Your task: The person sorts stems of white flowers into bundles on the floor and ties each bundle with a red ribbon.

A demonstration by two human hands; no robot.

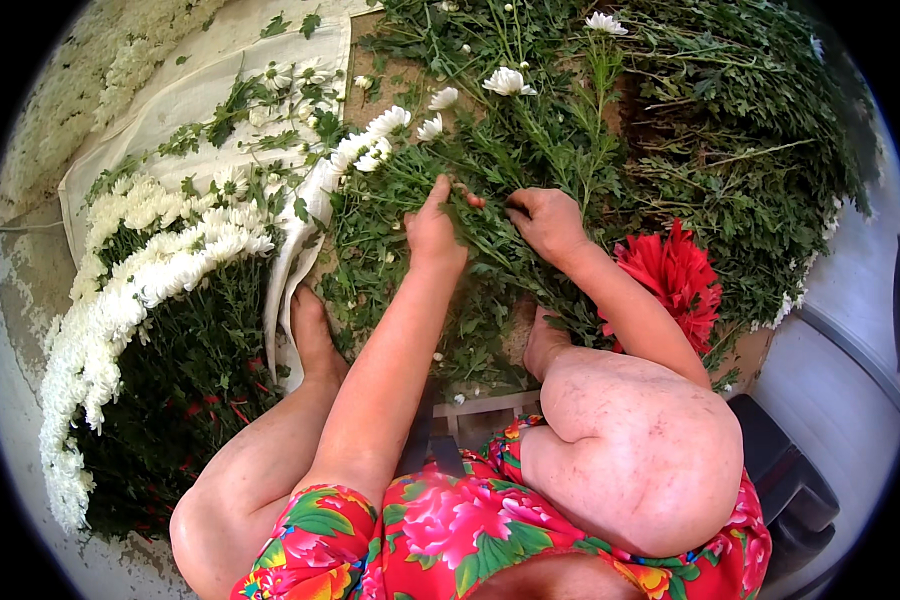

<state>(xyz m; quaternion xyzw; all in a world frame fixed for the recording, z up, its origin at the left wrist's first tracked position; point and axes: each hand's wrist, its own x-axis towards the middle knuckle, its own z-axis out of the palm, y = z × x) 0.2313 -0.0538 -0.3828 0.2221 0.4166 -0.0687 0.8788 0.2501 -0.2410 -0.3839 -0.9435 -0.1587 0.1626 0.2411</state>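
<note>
My left hand (436, 228) is closed around the leafy green stems of white chrysanthemums (370, 146), its thumb pointing up and its fingertips curled beyond the stems. Their white heads stick out to the left of it, over the edge of a pale cloth. To the right, my right hand (550, 222) is closed in a pinch among the leaves of the same greenery. What exactly sits between those fingertips is hidden. Cut stems and leaves (390, 235) lie under and around both hands.
Bundled white chrysanthemums (185, 255) stand at the left, next to a pale cloth (305, 65) strewn with loose blooms. A large pile of leafy stems (740, 110) fills the far right. Red strips in a bunch (670, 285) lie beside my right forearm. My bare feet flank the work.
</note>
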